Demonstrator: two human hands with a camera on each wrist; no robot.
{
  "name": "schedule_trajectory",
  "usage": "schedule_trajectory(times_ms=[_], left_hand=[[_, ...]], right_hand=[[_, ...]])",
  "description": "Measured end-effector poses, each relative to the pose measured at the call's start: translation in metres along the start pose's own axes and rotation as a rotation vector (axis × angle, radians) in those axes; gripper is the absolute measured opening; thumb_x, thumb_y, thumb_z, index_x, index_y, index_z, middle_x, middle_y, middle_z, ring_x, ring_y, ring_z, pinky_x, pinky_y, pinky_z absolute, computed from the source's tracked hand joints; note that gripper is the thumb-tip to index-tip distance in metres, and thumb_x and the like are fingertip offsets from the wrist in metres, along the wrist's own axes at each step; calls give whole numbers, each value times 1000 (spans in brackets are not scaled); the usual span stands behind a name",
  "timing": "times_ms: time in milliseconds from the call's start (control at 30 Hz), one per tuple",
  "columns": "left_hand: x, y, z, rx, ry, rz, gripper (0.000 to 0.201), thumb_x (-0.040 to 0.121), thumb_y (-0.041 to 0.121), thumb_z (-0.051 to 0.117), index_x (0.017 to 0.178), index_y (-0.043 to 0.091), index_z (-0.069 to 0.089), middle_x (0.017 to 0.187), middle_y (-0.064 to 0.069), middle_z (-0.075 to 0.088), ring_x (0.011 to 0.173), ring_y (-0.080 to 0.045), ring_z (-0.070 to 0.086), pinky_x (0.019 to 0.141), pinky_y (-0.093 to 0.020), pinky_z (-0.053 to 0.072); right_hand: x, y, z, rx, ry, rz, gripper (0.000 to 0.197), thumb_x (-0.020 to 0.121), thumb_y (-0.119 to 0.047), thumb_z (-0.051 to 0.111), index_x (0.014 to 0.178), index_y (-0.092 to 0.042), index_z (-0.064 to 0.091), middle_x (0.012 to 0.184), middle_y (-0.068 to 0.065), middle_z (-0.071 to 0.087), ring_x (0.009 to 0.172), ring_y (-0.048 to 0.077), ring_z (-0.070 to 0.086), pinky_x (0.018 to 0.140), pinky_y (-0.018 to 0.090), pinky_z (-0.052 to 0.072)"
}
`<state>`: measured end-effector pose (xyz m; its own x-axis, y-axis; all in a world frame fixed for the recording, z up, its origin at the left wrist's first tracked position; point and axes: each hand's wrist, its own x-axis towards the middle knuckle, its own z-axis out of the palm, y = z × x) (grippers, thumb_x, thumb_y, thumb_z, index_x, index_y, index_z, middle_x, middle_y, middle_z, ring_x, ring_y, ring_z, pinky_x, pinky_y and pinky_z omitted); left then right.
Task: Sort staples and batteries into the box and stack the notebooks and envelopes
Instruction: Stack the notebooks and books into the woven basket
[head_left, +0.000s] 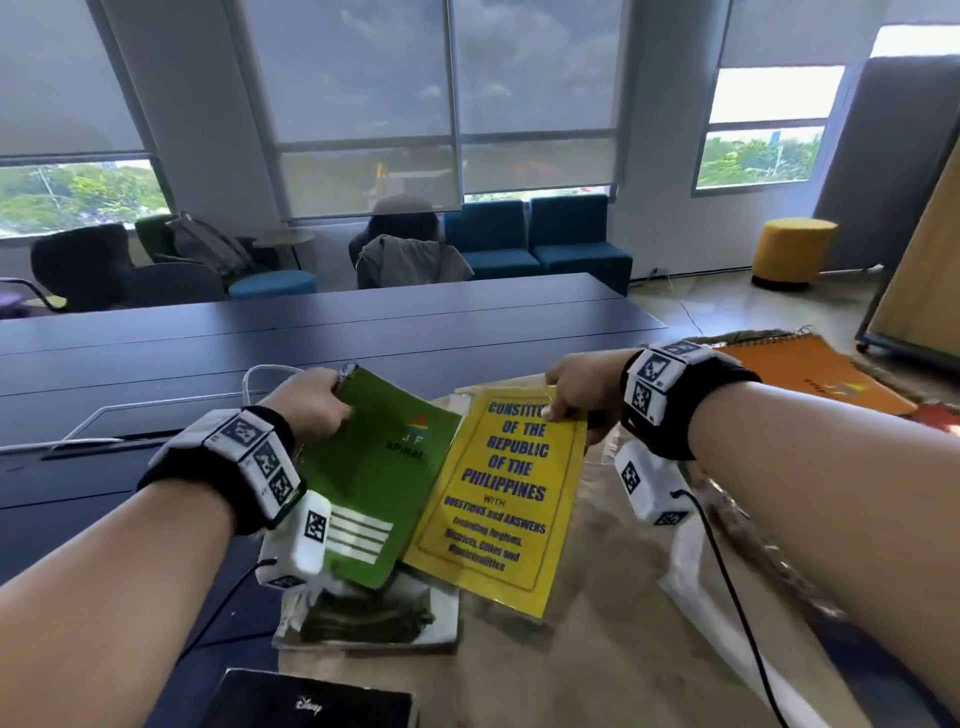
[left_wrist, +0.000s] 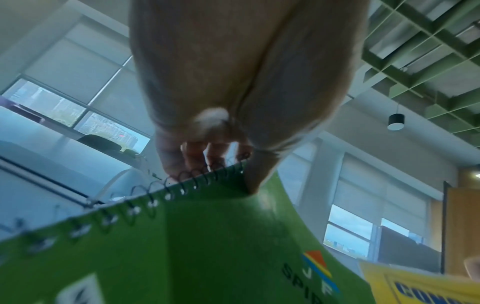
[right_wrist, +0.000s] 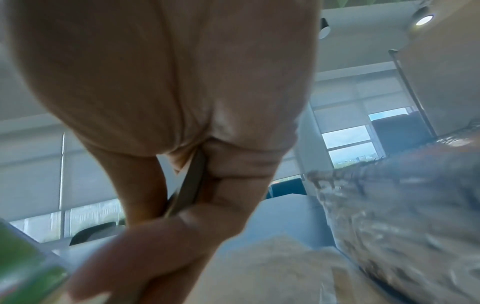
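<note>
Head view: the left hand (head_left: 311, 402) grips the green spiral notebook (head_left: 379, 478) at its far spiral-bound corner, thumb on the cover and fingers curled behind, as the left wrist view confirms, where the fingers (left_wrist: 179, 158) close behind the wire coil (left_wrist: 145, 195) and the cover bends under the thumb. The notebook is lifted clear of the surface; its long axis runs from the near left to the far right, the bound edge lying along the left side. The right hand (head_left: 576, 389) pinches the yellow booklet (head_left: 498, 493) at its far edge, thumb on the cover across the printed title, so that the first word is cut off; the right wrist view shows a thin edge clamped between thumb and fingers (right_wrist: 233, 174). The booklet's long axis runs from near to far, leaning slightly rightward at the top, and its left edge lies over the notebook's right edge. Both are held above the tan mat (head_left: 597, 649) on the dark table (head_left: 208, 332). Below them lies a book with a green picture cover (head_left: 363, 618), largely hidden by the notebook and the left wrist camera. An orange spiral notebook (head_left: 810, 374) lies at the far right, partly behind the right wristband. A dark book (head_left: 311, 701) is cut off by the lower frame edge. A white sheet or envelope (head_left: 691, 566) beneath the right forearm cannot be identified further.
</note>
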<state>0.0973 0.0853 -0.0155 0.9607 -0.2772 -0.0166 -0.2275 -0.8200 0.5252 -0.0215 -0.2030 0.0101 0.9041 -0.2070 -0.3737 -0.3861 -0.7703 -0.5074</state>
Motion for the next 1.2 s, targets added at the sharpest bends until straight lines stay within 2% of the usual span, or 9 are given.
schedule_trajectory(times_ms=[200, 433, 567, 633, 733, 833, 967, 1067, 1200], left_hand=[[-7, 54, -14, -42, 115, 139, 23, 105, 6, 44, 126, 7, 53, 116, -22, 62, 100, -36, 60, 85, -38, 47], [-16, 132, -12, -256, 192, 402, 15, 110, 21, 41, 119, 15, 50, 104, -19, 65, 93, -37, 65, 90, -55, 54], [-27, 178, 3, -327, 281, 507, 18, 109, 21, 41, 121, 14, 52, 111, -15, 64, 100, -33, 63, 92, -50, 53], [-32, 200, 13, -362, 326, 551, 21, 109, 21, 42, 125, 14, 53, 113, -7, 64, 97, -23, 62, 87, -34, 51], [-43, 234, 28, -418, 418, 614, 15, 108, 17, 45, 119, 16, 55, 102, 6, 57, 79, 3, 52, 65, -1, 36], [-46, 263, 41, -477, 440, 666, 16, 107, 18, 47, 120, 14, 57, 104, 3, 62, 82, -4, 55, 66, -12, 40], [-44, 291, 55, -556, 397, 723, 17, 107, 14, 46, 120, 11, 56, 99, 2, 61, 76, 6, 52, 55, -3, 38], [-45, 308, 64, -576, 370, 747, 16, 107, 17, 46, 119, 12, 56, 92, 5, 61, 75, 0, 56, 53, -4, 39], [-46, 321, 72, -560, 343, 762, 19, 107, 19, 45, 121, 12, 57, 98, 4, 62, 78, 2, 55, 53, -4, 37]], right_hand=[[-52, 9, -45, 282, 160, -125, 13, 105, -5, 51, 98, -14, 46, 92, 16, 62, 61, 23, 66, 41, 32, 56], [-104, 64, -103, 486, 438, -198, 14, 102, -3, 57, 97, -13, 49, 74, 12, 68, 47, 19, 67, 37, 27, 51], [-135, 108, -128, 550, 599, -196, 15, 100, -4, 59, 94, -13, 51, 60, 4, 69, 46, 18, 66, 38, 27, 52], [-150, 132, -137, 591, 658, -179, 16, 100, -3, 59, 91, -14, 50, 63, 7, 67, 47, 19, 65, 37, 26, 49], [-171, 175, -147, 656, 710, -118, 17, 99, -2, 58, 89, -14, 52, 76, 16, 63, 55, 26, 61, 35, 23, 42], [-187, 220, -149, 699, 709, -15, 16, 97, 0, 58, 91, -14, 53, 73, 16, 57, 44, 21, 58, 33, 21, 40], [-199, 263, -141, 701, 700, 142, 14, 97, 2, 59, 98, -11, 54, 73, 17, 57, 37, 20, 58, 30, 22, 43], [-200, 284, -136, 660, 669, 254, 13, 97, -1, 61, 104, -11, 55, 73, 16, 58, 38, 22, 59, 32, 22, 43], [-194, 293, -133, 176, 572, 451, 20, 95, -15, 71, 106, 0, 64, 80, 10, 56, 58, 22, 55, 50, 27, 44]])
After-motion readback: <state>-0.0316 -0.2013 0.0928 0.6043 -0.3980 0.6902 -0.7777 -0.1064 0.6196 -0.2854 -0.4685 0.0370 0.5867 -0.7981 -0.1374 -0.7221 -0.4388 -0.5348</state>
